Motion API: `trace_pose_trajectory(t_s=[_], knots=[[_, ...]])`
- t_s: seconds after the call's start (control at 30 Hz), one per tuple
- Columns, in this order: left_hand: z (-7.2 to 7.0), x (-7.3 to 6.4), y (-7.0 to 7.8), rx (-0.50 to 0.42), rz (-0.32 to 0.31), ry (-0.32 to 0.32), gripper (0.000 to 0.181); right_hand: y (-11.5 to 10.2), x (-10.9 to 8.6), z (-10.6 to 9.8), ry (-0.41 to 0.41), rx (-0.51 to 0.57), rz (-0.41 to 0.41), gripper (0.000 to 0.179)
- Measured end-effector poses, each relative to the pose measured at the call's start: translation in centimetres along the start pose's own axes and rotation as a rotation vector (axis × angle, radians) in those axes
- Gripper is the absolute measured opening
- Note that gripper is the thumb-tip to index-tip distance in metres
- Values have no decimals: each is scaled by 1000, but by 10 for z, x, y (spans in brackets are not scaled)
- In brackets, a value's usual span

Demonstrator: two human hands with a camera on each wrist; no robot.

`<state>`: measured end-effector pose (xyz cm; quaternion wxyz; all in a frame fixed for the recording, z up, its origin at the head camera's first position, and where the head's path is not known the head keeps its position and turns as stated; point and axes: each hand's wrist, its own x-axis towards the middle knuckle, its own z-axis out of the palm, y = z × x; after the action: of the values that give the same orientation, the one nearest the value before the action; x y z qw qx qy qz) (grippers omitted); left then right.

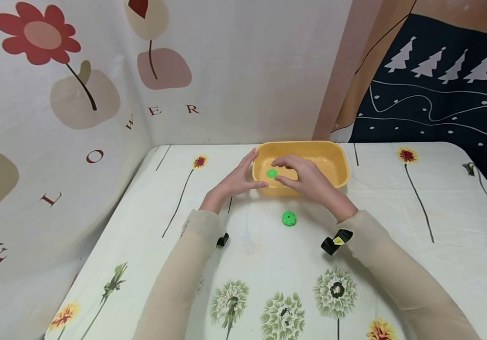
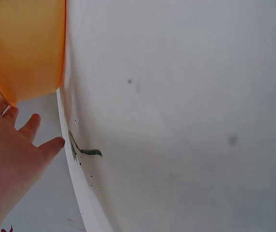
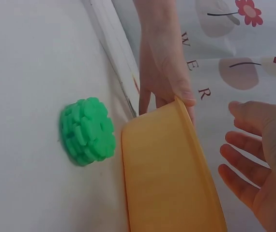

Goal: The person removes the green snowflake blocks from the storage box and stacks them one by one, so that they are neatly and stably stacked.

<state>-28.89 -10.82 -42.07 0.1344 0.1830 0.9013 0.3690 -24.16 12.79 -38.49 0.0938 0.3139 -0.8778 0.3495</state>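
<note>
A yellow plastic basin (image 1: 340, 172) stands at the table's far edge. My left hand (image 1: 238, 177) is at its left end, fingers spread and mostly straight; in the right wrist view the thumb (image 3: 187, 99) lies at the rim. Over the basin, my right hand (image 1: 309, 179) has thumb and fingers apart with nothing between them in the right wrist view. A green disc (image 1: 271, 173) shows inside the basin below the right fingertips; whether it touches the floor, I cannot tell. In front of the basin sits a short stack of green notched discs (image 3: 88, 130).
A flower-printed white cloth (image 1: 247, 264) covers the table. Behind and to the left hangs a printed curtain (image 1: 243, 71). A dark cloth with white trees (image 1: 439, 104) hangs at the right. Black wrist cameras (image 1: 336, 242) sit at the sleeves.
</note>
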Motion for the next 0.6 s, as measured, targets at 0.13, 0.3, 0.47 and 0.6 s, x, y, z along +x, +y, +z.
trace_pose_trajectory(t_s=[0.13, 0.3, 0.47, 0.6], knots=[[0, 0, 0, -11, 4, 2, 104, 3, 11, 4, -39, 44, 78, 41], [0, 0, -1, -14, 9, 2, 104, 8, 24, 8, -85, 150, 166, 44], [1, 1, -1, -5, 3, 6, 103, 22, 39, 14, -136, 260, 258, 47], [3, 1, -1, -16, 0, 6, 102, 37, 46, 20, -197, 347, 341, 48]])
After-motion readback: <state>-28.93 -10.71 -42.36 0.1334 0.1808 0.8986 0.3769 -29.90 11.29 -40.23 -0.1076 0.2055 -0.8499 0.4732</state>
